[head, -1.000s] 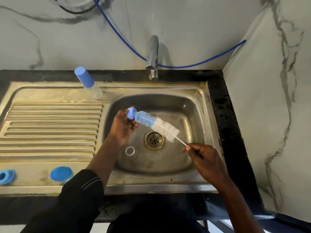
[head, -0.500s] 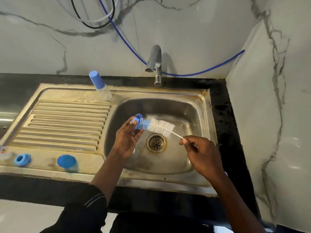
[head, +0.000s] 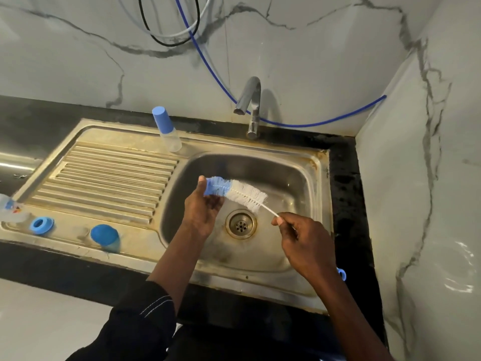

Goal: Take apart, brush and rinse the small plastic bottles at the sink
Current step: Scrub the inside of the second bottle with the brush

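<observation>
Bristles of the bottle brush (head: 235, 191), blue at one end and white at the other, slant through the air above the sink (head: 299, 183), held between both my hands. My left grip (head: 201, 209) is curled round the blue tip, thumb up against its end and fingers folded underneath. Whether some small part sits on that tip inside my fingers I cannot tell. My right grip (head: 304, 243) is closed in a pinch on the thin white stem just past the white bristles, lower and nearer to me than the left. Both are over the basin, with the drain (head: 241, 224) below and between them. A blue loop (head: 341, 273) pokes out beside my right wrist. One small bottle (head: 166, 128), clear with a tall blue cap on, stands on the sink's back ledge, left of the tap (head: 250, 105) and at the far corner of the ribbed drainboard (head: 109, 178). Along the front edge of the drainboard lie a blue ring (head: 41, 225) and, to its right, a blue rounded piece (head: 104, 237), apart from each other. At the far left edge a clear bottle body (head: 10, 207) shows, too blurred to say more. Black counter (head: 346, 183) frames the sink, and a blue hose (head: 312, 124) runs along the marble wall behind the tap.
</observation>
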